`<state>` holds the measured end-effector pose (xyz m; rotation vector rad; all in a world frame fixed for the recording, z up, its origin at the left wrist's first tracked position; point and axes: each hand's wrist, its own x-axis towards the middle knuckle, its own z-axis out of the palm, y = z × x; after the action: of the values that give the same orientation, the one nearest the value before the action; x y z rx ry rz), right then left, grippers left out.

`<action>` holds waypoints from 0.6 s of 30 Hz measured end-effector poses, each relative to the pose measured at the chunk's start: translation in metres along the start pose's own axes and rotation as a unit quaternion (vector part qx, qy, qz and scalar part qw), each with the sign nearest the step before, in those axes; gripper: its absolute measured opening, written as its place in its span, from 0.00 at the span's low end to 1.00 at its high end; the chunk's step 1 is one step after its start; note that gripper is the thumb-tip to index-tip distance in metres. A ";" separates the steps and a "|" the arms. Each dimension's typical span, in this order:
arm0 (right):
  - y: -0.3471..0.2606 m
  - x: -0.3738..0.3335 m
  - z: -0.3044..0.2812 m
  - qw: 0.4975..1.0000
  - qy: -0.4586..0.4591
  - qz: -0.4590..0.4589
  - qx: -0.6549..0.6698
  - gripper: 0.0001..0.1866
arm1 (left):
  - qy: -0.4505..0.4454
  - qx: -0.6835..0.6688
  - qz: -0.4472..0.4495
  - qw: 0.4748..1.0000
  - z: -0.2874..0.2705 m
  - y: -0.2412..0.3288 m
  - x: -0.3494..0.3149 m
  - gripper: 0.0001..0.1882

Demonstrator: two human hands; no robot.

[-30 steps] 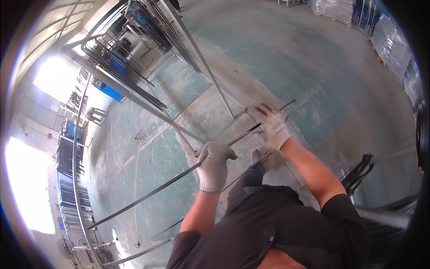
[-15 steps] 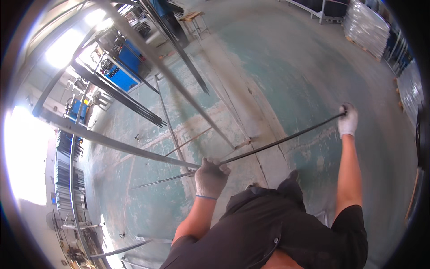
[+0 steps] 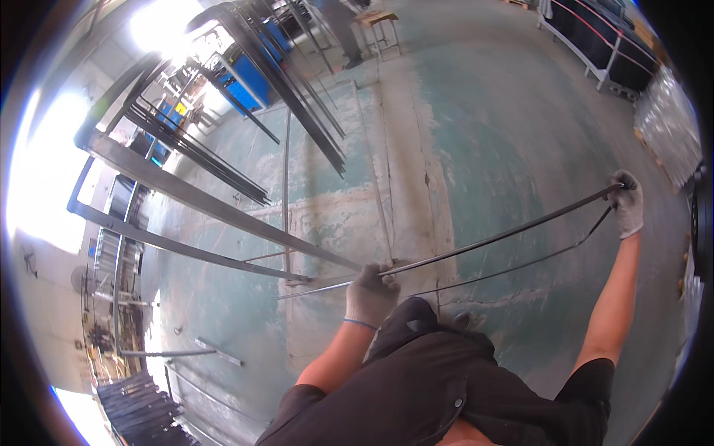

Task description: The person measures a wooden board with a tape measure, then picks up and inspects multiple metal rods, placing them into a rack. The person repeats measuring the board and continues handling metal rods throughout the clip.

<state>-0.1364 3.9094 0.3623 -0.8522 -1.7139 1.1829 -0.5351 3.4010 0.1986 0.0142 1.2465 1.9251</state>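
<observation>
A long, dark metal bar (image 3: 513, 227) spans in front of my body, rising toward the right. My left hand (image 3: 372, 293), in a pale knit glove, is closed around it near its left part, close to the end of a grey rack bar. Far to the right, my gloved right hand (image 3: 628, 204) grips the bar's other end with the arm stretched out. Below it a thinner, bent dark bar (image 3: 520, 265) runs from the right hand back toward my legs. Whether the two are one piece, I cannot tell.
At left stands a grey metal rack (image 3: 193, 189) with long arms reaching toward me, with dark bars (image 3: 201, 156) hanging on it. A person (image 3: 341, 30) stands beyond, beside a wooden stool (image 3: 378, 16). Wrapped pallet goods (image 3: 669, 126) and a dark-sided cart (image 3: 595, 41) are at right.
My view has shifted, with the rack and stool in different places. Both hands appear farther right, still on the bar. The thinner bent bar now shows apart beneath it.
</observation>
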 end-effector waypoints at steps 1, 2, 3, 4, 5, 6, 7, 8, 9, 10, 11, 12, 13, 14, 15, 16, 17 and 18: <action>-0.015 0.024 -0.001 0.999 -0.053 -0.005 -0.001 0.05 | 0.033 -0.036 -0.021 0.999 0.016 -0.005 0.005 0.16; -0.026 0.046 -0.005 0.995 -0.101 -0.010 -0.004 0.07 | 0.054 -0.162 -0.094 0.981 0.043 0.002 0.005 0.17; -0.030 0.072 -0.009 0.991 -0.131 -0.034 -0.001 0.09 | 0.070 -0.285 -0.161 0.942 0.063 0.006 0.010 0.18; -0.033 0.099 -0.010 0.985 -0.160 -0.058 0.002 0.11 | 0.056 -0.275 -0.194 0.940 0.075 0.004 0.020 0.19; -0.045 0.122 -0.013 0.980 -0.184 -0.083 -0.003 0.13 | 0.034 -0.266 -0.232 0.935 0.083 0.000 0.030 0.21; -0.053 0.151 -0.012 0.974 -0.208 -0.091 0.001 0.14 | 0.016 -0.257 -0.266 0.929 0.093 -0.005 0.044 0.22; -0.061 0.179 -0.010 0.968 -0.232 -0.100 0.005 0.16 | -0.021 -0.260 -0.315 0.912 0.099 -0.013 0.063 0.26; -0.072 0.205 -0.006 0.960 -0.259 -0.106 0.006 0.18 | -0.058 -0.237 -0.301 0.922 0.099 -0.031 0.083 0.26; -0.083 0.228 0.002 0.960 -0.255 -0.119 -0.016 0.21 | -0.095 -0.214 -0.282 0.930 0.097 -0.053 0.106 0.26; -0.094 0.251 0.009 0.959 -0.249 -0.132 -0.039 0.25 | -0.134 -0.189 -0.262 0.937 0.097 -0.067 0.132 0.26; -0.102 0.273 0.014 0.958 -0.236 -0.148 -0.064 0.26 | -0.152 -0.312 -0.341 0.873 0.106 -0.068 0.159 0.21; -0.104 0.291 0.021 0.956 -0.211 -0.173 -0.106 0.27 | -0.108 -0.271 -0.333 0.897 0.126 -0.052 0.174 0.19; -0.110 0.311 0.028 0.951 -0.186 -0.196 -0.152 0.28 | -0.064 -0.228 -0.325 0.916 0.148 -0.038 0.187 0.17; -0.119 0.329 0.035 0.943 -0.157 -0.219 -0.197 0.28 | -0.024 -0.184 -0.309 0.933 0.169 -0.017 0.205 0.16; -0.124 0.350 0.042 0.943 -0.151 -0.208 -0.213 0.29 | -0.007 -0.132 -0.273 0.953 0.183 -0.002 0.227 0.14; -0.125 0.365 0.053 0.944 -0.146 -0.197 -0.221 0.28 | 0.011 -0.081 -0.235 0.969 0.196 0.014 0.250 0.13; -0.128 0.379 0.068 0.945 -0.141 -0.183 -0.230 0.27 | 0.035 -0.028 -0.203 0.978 0.204 0.025 0.268 0.12; -0.131 0.392 0.083 0.946 -0.135 -0.171 -0.238 0.26 | 0.031 -0.037 -0.182 0.982 0.208 0.037 0.288 0.11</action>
<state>-0.3755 4.1825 0.5772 -0.6451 -2.3192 0.6785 -0.6619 3.7343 0.2175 -0.2946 1.1276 1.6592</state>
